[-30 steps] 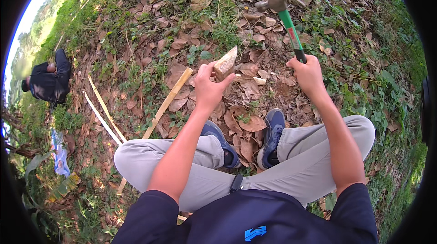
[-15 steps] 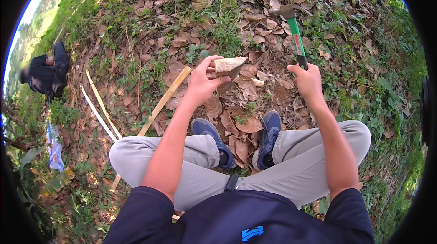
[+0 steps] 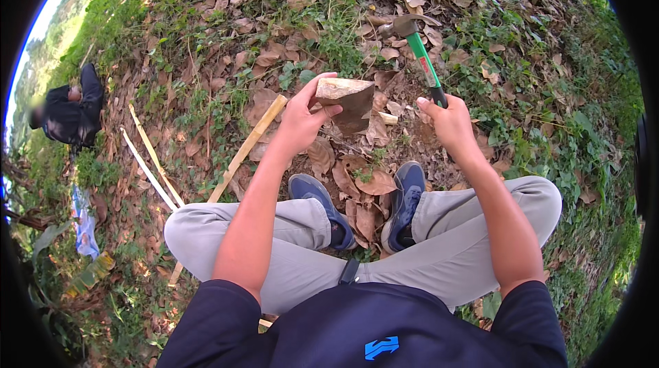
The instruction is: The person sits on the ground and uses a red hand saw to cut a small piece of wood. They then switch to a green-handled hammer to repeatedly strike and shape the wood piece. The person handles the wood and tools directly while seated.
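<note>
Between the fingers and thumb of my left hand [image 3: 303, 115] is a short wood block [image 3: 355, 106], with a pale cut top and a darker side facing me. It is held above the leafy ground, in front of my shoes. My right hand [image 3: 452, 126] is wrapped round the black grip of a claw hammer [image 3: 424, 62]. The hammer has a green shaft and a metal head, which points away from me and up to the left. Hammer head and block are apart. A small pale wood chip [image 3: 388, 118] lies on the ground just right of the block.
A long wooden strip [image 3: 247, 148] leans by my left knee, with two thinner pale strips [image 3: 149, 162] farther left. A person in dark clothes [image 3: 68, 110] sits at the far left. Below them lies a blue-white plastic bag [image 3: 84, 224]. Dry leaves [image 3: 271, 55] and weeds cover the slope.
The hammer has swung leftward, its head now nearer the block, and my right hand has shifted slightly left. In my left hand the block has tilted, showing more of its dark side.
</note>
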The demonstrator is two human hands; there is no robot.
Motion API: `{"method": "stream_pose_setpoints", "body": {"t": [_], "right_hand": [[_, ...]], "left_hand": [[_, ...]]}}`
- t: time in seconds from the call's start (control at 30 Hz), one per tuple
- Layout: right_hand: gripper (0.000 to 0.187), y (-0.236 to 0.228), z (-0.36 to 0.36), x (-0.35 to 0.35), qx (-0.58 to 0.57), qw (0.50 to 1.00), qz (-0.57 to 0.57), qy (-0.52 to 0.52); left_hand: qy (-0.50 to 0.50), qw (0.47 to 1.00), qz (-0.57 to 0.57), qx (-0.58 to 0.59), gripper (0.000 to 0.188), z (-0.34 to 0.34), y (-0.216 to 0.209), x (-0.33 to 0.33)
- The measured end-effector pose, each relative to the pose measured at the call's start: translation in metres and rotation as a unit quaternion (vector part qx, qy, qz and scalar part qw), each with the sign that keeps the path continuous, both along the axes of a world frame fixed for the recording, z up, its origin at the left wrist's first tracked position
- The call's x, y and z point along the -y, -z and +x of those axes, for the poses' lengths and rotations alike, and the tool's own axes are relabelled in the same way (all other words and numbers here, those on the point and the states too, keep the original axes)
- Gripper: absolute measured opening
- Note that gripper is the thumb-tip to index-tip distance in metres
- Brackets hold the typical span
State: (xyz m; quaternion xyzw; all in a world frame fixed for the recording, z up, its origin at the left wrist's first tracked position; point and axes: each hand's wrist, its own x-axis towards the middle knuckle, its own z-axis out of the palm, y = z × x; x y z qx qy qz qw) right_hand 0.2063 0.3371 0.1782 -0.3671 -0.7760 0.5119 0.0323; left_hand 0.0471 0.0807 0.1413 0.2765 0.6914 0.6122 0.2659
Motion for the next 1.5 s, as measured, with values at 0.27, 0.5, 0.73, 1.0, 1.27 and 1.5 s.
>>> {"method": "stream_pose_setpoints", "body": {"t": [0.27,0.5,0.73,1.0,1.27,1.5], "right_hand": [[0.023,0.011,0.002,0.005,0.002,0.999,-0.026,-0.029],[0.039,0.006,0.000,0.014,0.004,0.996,-0.043,-0.078],[0.053,0.010,0.003,0.028,-0.067,0.986,-0.104,-0.112],[0.055,-0.004,-0.003,0.034,-0.104,0.983,-0.108,-0.108],[0.040,-0.014,0.001,0.040,-0.081,0.971,-0.201,-0.104],[0.044,-0.005,0.002,0.044,-0.114,0.959,-0.202,-0.162]], "left_hand": [[-0.004,0.995,-0.093,-0.044,0.079,0.004,0.001,0.002],[0.019,0.999,-0.036,-0.027,0.074,0.005,0.011,-0.002],[0.007,0.997,-0.060,-0.052,0.066,0.015,0.014,-0.008],[-0.026,0.987,-0.074,-0.138,0.051,0.025,0.019,-0.015],[-0.107,0.991,0.007,-0.082,0.039,0.035,0.020,-0.024],[-0.107,0.992,0.047,0.037,0.042,0.040,0.019,-0.023]]}}
